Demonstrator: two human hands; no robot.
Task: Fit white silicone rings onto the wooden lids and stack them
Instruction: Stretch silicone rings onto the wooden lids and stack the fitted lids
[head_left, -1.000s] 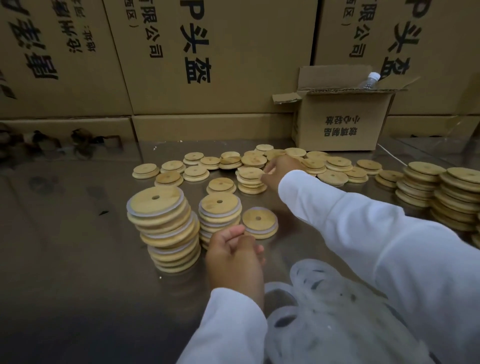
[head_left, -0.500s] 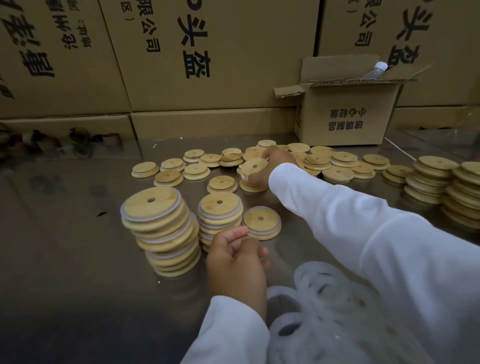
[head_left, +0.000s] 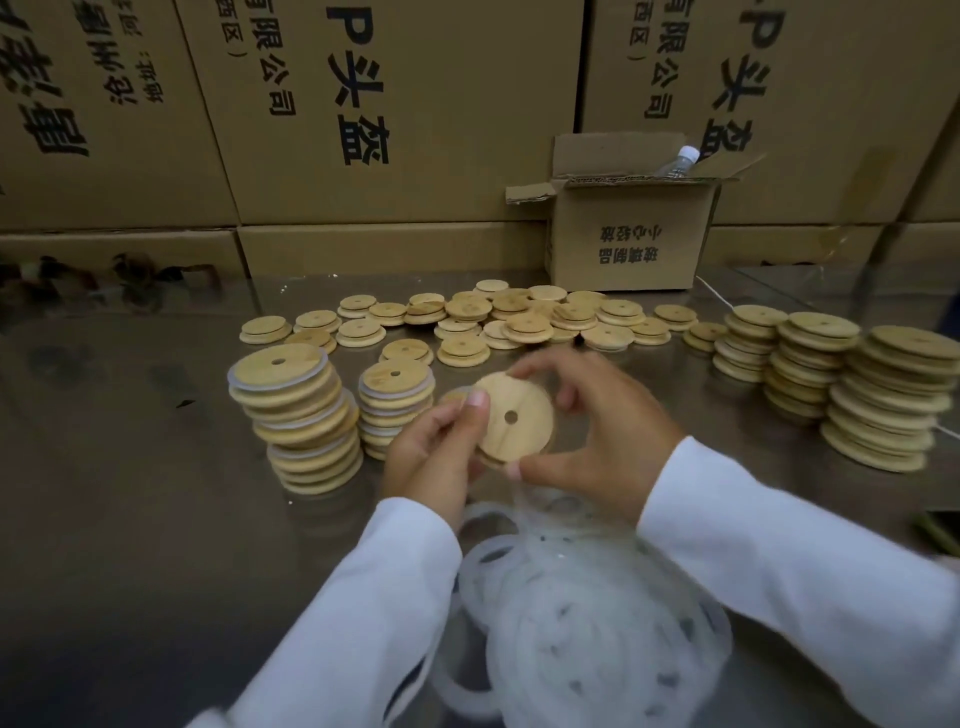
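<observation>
Both hands hold one wooden lid (head_left: 514, 418) with a small centre hole, tilted up above the steel table. My left hand (head_left: 434, 457) pinches its left edge, thumb on the face. My right hand (head_left: 602, 441) grips its right and lower rim. A thin white silicone ring (head_left: 519, 491) hangs from the lid's bottom edge. A heap of white rings (head_left: 576, 613) lies just below my hands. Two stacks of ringed lids (head_left: 296, 415) (head_left: 395, 405) stand to the left. Loose bare lids (head_left: 519, 317) are spread behind.
Tall stacks of bare lids (head_left: 841, 379) stand at the right. An open small cardboard box (head_left: 628, 239) holding a plastic bottle (head_left: 678, 161) sits at the back. Large printed cartons (head_left: 363, 114) wall off the far side of the table (head_left: 114, 467).
My right hand lifted a lid from the loose pile and brought it back to the centre. My left hand rose to meet it and now pinches its edge.
</observation>
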